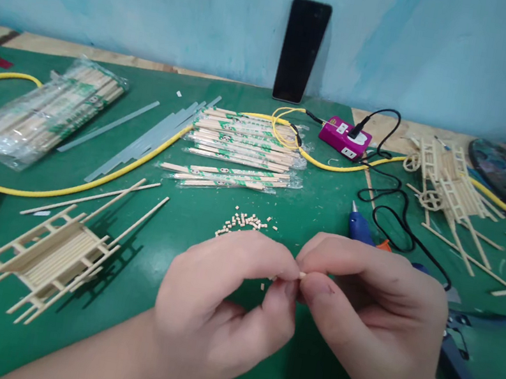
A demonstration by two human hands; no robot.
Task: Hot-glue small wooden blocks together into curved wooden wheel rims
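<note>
My left hand [218, 307] and my right hand [367, 318] meet low in the middle of the view, fingertips pinched together on one tiny wooden piece [301, 276]. Both hands are closed around it. Just beyond them a small heap of the same short wooden bits [245, 222] lies on the green mat [189, 224]. A cart-like frame of wooden sticks [53, 250] rests to the left of my left hand. A blue glue gun [360, 228] lies behind my right hand.
Wrapped chopstick packs [240, 148] and a bagged bundle [47, 110] lie at the back, with clear glue sticks [155, 137] and a yellow cable [89, 185]. A pink power strip [344, 137], a black phone [302, 49] against the wall and another stick model [451, 190] are at the right.
</note>
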